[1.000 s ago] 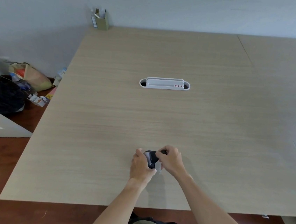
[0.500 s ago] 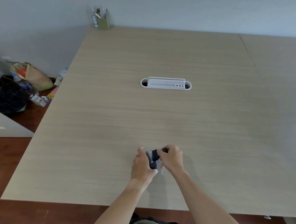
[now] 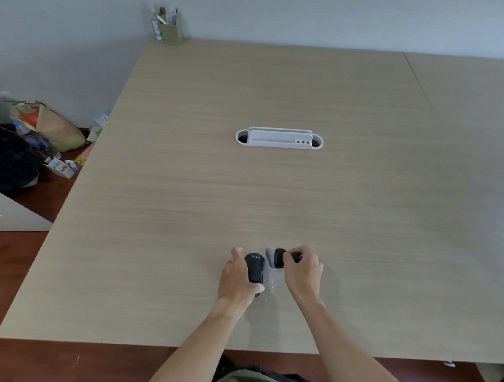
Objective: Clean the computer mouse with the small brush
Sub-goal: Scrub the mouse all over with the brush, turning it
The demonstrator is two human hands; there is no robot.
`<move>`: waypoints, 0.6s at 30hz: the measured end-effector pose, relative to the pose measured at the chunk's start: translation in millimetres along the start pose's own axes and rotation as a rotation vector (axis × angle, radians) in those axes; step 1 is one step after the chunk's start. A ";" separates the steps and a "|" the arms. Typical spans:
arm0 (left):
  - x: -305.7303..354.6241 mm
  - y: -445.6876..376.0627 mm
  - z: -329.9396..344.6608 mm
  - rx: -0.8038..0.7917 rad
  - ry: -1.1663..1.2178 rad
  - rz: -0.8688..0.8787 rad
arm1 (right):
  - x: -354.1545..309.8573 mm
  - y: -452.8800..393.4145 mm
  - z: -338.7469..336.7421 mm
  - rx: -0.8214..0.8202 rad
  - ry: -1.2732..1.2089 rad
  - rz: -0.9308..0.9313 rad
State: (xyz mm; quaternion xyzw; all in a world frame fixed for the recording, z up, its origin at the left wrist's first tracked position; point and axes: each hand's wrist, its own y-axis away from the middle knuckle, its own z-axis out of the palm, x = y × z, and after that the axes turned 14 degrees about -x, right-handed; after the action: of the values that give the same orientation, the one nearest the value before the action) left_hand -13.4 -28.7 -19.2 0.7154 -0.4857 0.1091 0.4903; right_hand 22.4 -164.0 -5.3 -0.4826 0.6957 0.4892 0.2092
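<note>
A black computer mouse with white lettering sits near the front of the wooden table. My left hand grips it from the left side. My right hand holds a small brush with a black body and pale, blurred bristles. The brush is just right of the mouse's far end, a little apart from it. A faint clear piece lies on the table between my hands; what it is cannot be told.
A white cable-port tray is set into the table's middle. A green pen holder stands at the far left corner by the wall. Bags and clutter lie on the floor to the left.
My hands were pressed together over the mouse with the brush on it. Now they have drawn apart, and the brush has moved off to the right of the mouse.
</note>
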 end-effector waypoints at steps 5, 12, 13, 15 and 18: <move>-0.1 -4.5 3.1 0.017 -0.065 0.025 | 13.2 3.6 3.5 -0.126 -0.061 0.055; 3.2 -3.6 3.6 0.009 -0.072 -0.014 | 4.2 3.8 -0.7 -0.044 -0.074 -0.052; 3.2 -3.9 4.4 0.011 -0.071 -0.016 | 3.0 4.0 0.2 -0.079 -0.082 -0.059; 3.1 -3.8 4.9 0.018 -0.079 -0.010 | 3.9 3.6 3.4 -0.141 -0.030 -0.036; 3.1 -3.6 4.6 0.021 -0.078 -0.001 | 2.9 3.2 4.7 -0.077 0.092 -0.018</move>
State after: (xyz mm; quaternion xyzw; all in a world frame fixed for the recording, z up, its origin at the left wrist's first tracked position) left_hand -10.4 -34.1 -21.6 0.7246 -0.5027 0.0860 0.4635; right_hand 17.5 -161.0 -8.0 -0.5184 0.6810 0.4909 0.1629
